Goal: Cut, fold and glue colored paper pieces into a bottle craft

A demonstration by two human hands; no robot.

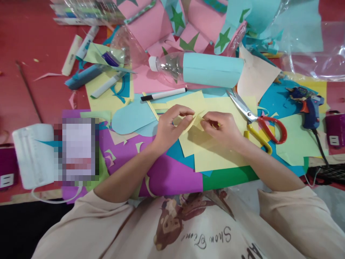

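The left hand [171,126] pinches a small piece of yellow paper [192,125] between thumb and fingers, on the wearer's side of the clear bottle [212,69], which lies on its side in a blue paper wrap and serves here as the landmark. The right hand [225,126], also on the wearer's side of the bottle, is curled with its thumb drawn in toward the forefinger; the fingertips blur against yellow behind them, so I cannot tell whether they grip the paper's edge or only sit beside it. The piece lies to the right of the left hand, in the narrow gap between the two, its long axis slanting from the left thumb up toward the bottle; the left hand is the nearer, being in contact with it. Under both hands a larger yellow sheet [223,154] spreads out, wearer-side of the bottle. A black-capped pen [164,94] lies just below the bottle's neck. The red-and-yellow-handled scissors [249,114] lie just beside the right hand, tips toward the bottle's base. Well right of the bottle rests a blue glue gun [311,108], and beyond its far side sit pink paper shapes [151,25] bearing green stars.
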